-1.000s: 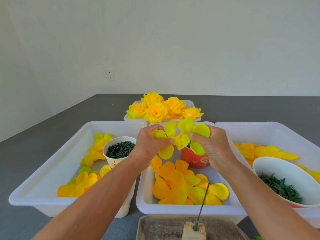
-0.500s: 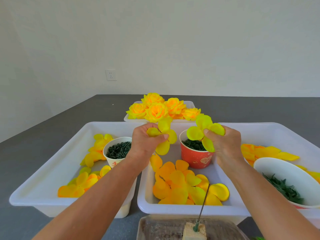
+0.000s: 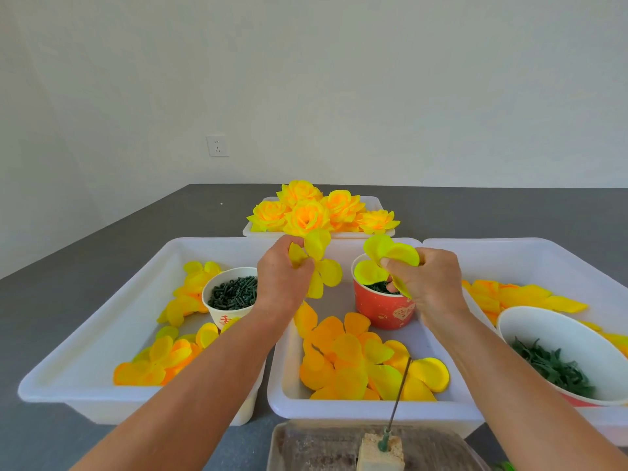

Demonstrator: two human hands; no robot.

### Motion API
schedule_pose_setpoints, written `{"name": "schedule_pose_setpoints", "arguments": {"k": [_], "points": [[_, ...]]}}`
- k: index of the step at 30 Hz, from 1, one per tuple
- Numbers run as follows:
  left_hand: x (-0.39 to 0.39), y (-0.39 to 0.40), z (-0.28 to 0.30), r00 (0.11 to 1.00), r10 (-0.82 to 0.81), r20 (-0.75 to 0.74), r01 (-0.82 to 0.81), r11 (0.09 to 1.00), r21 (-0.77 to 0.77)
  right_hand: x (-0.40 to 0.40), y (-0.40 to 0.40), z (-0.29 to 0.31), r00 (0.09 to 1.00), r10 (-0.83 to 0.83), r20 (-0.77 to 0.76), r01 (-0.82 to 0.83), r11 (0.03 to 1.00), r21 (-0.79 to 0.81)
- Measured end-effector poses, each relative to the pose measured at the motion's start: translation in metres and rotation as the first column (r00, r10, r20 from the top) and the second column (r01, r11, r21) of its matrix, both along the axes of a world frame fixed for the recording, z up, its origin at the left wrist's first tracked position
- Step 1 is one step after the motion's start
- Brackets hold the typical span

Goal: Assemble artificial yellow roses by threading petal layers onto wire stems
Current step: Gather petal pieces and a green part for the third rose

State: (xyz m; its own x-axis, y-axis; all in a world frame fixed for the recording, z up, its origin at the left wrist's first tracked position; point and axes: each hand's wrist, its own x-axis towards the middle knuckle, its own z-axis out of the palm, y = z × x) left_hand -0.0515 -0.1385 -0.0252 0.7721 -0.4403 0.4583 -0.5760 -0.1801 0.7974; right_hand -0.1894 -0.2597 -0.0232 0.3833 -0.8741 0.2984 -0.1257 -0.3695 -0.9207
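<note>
Wire stem (image 3: 398,399) leaning right in foam, left hand (image 3: 283,283) and right hand (image 3: 426,283) each pinching petal layers

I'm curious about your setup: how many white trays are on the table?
4. The left tray holds a white cup, the middle tray a red cup, the right tray a bowl, and the far tray finished roses. None seems hidden.

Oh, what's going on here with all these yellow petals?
A person is making artificial roses. The left hand pinches one yellow petal layer, and the right hand pinches another above a red cup. The wire stem stands bare in a block, with no petals on it. Finished roses sit behind.
</note>
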Motion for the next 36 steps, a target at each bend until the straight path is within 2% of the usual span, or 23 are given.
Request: {"name": "schedule_pose_setpoints", "arguments": {"k": [5, 9, 11, 15, 18, 25, 30, 33, 36], "points": [[-0.002, 0.0, 0.0, 0.999, -0.024, 0.042, 0.02, 0.995, 0.098, -0.001, 0.0, -0.001, 0.986, 0.04, -0.163, -0.052, 0.996, -0.072], [-0.004, -0.001, 0.0, 0.994, -0.107, 0.004, 0.105, 0.982, 0.157, 0.0, 0.001, -0.004, 0.933, 0.212, -0.291, -0.206, 0.977, 0.049], [-0.004, -0.002, 0.0, 0.994, -0.107, 0.016, 0.102, 0.977, 0.186, 0.001, 0.001, -0.004, 0.911, 0.286, -0.298, -0.253, 0.957, 0.144], [-0.004, -0.002, -0.001, 0.994, -0.097, 0.057, 0.084, 0.976, 0.2, -0.003, 0.001, -0.002, 0.883, 0.387, -0.266, -0.334, 0.916, 0.223], [-0.003, -0.003, -0.002, 0.994, -0.086, 0.072, 0.07, 0.977, 0.204, -0.005, 0.0, -0.002, 0.869, 0.41, -0.278, -0.336, 0.9, 0.276], [-0.003, -0.002, -0.003, 0.992, -0.09, 0.093, 0.07, 0.977, 0.203, -0.006, 0.005, -0.001, 0.792, 0.396, -0.465, -0.365, 0.917, 0.159], [-0.004, -0.003, -0.003, 0.989, -0.105, 0.103, 0.082, 0.975, 0.206, -0.009, 0.01, 0.0, 0.712, 0.451, -0.538, -0.429, 0.886, 0.175], [-0.005, -0.003, -0.003, 0.987, -0.119, 0.11, 0.095, 0.974, 0.207, -0.01, 0.011, 0.003, 0.667, 0.496, -0.556, -0.453, 0.862, 0.225], [-0.006, -0.002, -0.002, 0.987, -0.117, 0.11, 0.092, 0.974, 0.209, -0.011, 0.012, 0.007, 0.67, 0.498, -0.55, -0.455, 0.861, 0.225]]}}
